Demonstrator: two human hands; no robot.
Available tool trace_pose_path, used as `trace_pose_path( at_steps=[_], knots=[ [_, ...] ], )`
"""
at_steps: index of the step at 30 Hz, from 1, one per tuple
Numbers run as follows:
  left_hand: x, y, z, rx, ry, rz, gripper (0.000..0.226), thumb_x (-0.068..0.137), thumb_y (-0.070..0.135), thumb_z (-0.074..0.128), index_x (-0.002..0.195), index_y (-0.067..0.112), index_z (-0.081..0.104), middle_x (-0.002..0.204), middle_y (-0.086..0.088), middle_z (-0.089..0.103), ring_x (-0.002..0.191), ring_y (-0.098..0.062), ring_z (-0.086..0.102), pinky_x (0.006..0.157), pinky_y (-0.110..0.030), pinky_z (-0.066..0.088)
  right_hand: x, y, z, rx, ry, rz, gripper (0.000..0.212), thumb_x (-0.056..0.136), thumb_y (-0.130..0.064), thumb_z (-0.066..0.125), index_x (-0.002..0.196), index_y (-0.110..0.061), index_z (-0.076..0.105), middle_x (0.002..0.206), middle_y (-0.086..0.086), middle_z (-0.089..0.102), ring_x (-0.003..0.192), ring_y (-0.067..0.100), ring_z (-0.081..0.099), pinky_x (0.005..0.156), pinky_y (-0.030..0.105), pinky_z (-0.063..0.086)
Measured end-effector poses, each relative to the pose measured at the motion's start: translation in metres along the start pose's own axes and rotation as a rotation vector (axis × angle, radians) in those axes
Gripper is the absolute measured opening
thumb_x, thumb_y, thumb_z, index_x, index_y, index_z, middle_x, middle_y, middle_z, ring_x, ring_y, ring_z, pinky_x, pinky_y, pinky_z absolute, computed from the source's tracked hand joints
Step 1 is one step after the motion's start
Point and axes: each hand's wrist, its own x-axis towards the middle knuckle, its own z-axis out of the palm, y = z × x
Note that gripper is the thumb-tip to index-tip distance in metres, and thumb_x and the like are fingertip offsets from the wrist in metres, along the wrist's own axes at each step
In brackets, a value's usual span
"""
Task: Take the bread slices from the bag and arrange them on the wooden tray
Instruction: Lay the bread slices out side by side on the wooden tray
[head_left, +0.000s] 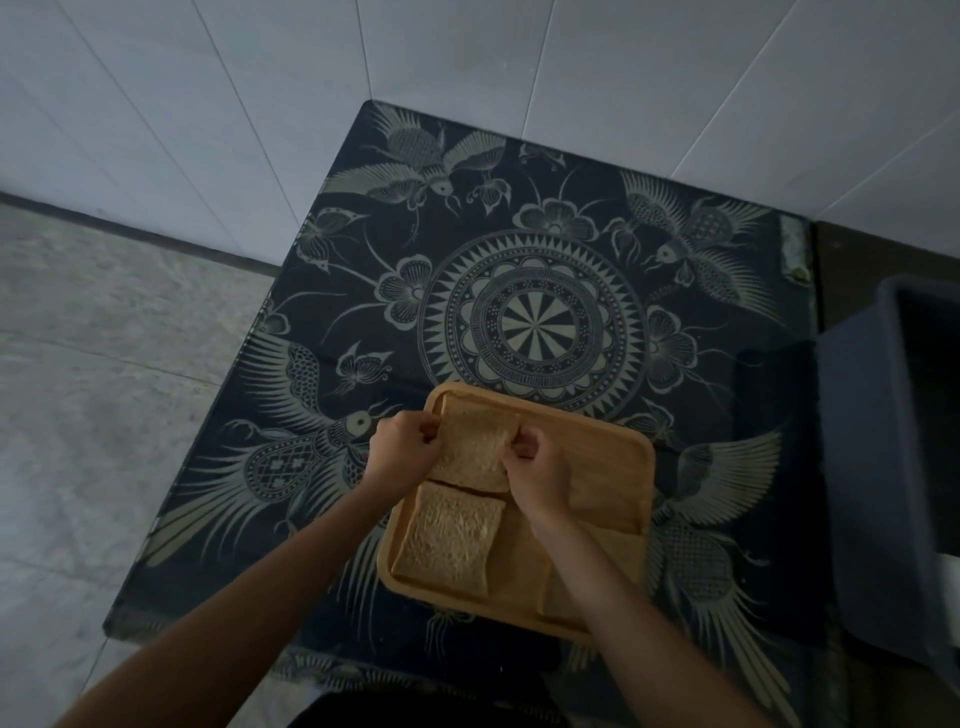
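A square wooden tray (623, 457) sits on the near half of a dark patterned table. One bread slice (452, 540) lies flat in the tray's near left corner. A second bread slice (475, 447) is in the far left corner, held at its left edge by my left hand (405, 447) and at its right edge by my right hand (537, 467). More bread (602, 499) shows on the tray's right side, partly hidden under my right forearm. No bag is in view.
The table (519, 260) carries a dark cloth with birds, flowers and a central medallion, and stands in a corner of white tiled walls. A dark grey bin (883, 467) stands at the right. Grey floor (104, 389) lies to the left.
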Motion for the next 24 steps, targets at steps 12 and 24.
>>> trace_pose_path(
  at_steps=[12,24],
  knots=[
    [-0.004,-0.001,-0.002,0.006,-0.011,0.041,0.019,0.085,0.011,0.063,0.093,0.012,0.081,0.082,-0.004,0.079,0.075,-0.019,0.072,0.07,-0.04,0.061,-0.007,-0.004,-0.005,-0.124,-0.028,-0.154,0.022,0.097,-0.014,0.065,0.119,-0.012,0.07,0.087,-0.004,0.07,0.069,-0.001,0.06,0.058,0.012,0.046],
    [-0.029,0.016,0.002,0.062,-0.082,0.086,0.055,0.09,0.03,0.067,0.142,0.017,0.055,0.129,-0.011,0.067,0.117,-0.027,0.064,0.096,-0.04,0.053,-0.031,0.023,-0.071,-0.109,-0.088,-0.182,0.055,0.097,-0.031,0.066,0.147,-0.014,0.051,0.135,-0.001,0.065,0.117,0.009,0.063,0.097,0.027,0.052]
  ],
)
